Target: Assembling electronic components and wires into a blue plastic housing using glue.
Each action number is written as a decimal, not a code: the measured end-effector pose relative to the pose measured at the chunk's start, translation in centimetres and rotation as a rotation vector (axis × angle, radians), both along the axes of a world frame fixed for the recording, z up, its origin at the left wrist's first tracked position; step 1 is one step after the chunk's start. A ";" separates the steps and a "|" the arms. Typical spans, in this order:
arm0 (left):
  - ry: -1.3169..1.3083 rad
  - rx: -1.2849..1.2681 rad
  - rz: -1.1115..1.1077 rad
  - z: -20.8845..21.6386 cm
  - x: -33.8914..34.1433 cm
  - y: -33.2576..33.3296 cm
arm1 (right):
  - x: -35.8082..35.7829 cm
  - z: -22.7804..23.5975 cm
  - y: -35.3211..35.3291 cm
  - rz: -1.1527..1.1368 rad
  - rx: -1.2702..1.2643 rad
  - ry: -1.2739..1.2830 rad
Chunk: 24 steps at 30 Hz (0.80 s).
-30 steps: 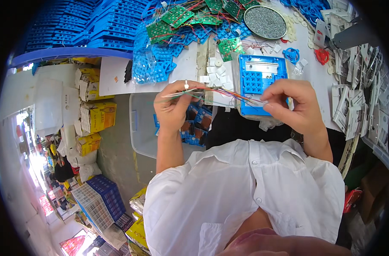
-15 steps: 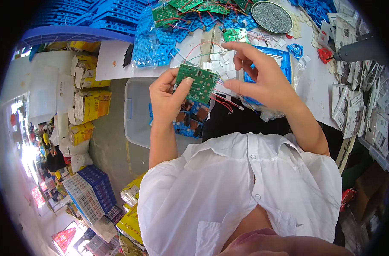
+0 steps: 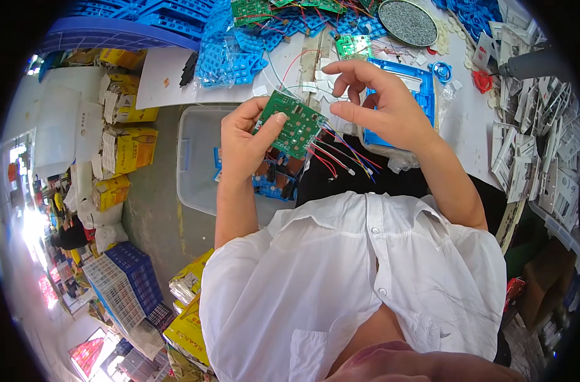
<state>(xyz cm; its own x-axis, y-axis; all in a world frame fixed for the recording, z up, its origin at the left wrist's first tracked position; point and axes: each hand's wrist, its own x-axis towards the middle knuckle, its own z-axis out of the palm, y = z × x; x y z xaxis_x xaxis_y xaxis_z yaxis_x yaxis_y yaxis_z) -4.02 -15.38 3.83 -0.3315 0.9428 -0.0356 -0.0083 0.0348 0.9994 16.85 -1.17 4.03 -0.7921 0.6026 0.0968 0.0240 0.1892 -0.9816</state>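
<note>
The left hand grasps the green circuit board by its near-left side, thumb pressed flat on the face, holding it tilted in the air above the clear bin. The right hand is just beside the board's far-right side, thumb and fingers parted, no object visible in its grasp; whether a fingertip brushes the thin pale wire there, I cannot tell. Coloured wires hang from the board's right edge, some ending in small white plugs. The step in hand seems to be sorting these leads, and handling one would call for a light pinch by the right hand and a steady left. Pale characters are printed on the board's lower edge. Beyond the right hand, a blue housing lies on the white table, near a dish of grey granules. Farther left, yellow cartons carry dark print, too small to make out
</note>
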 end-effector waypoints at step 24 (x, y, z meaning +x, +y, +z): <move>-0.022 -0.015 0.004 -0.4 0.6 0.0 | -2.7 -0.7 -0.2 -0.100 -0.049 0.169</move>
<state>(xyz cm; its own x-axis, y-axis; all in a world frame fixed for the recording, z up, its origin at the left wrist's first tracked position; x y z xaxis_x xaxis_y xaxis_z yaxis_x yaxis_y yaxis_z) -3.44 -15.40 3.45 -0.3346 0.9406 -0.0570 -0.0303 0.0497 0.9983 14.16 -1.40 3.32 -0.7032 0.6847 0.1916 -0.1252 0.1460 -0.9813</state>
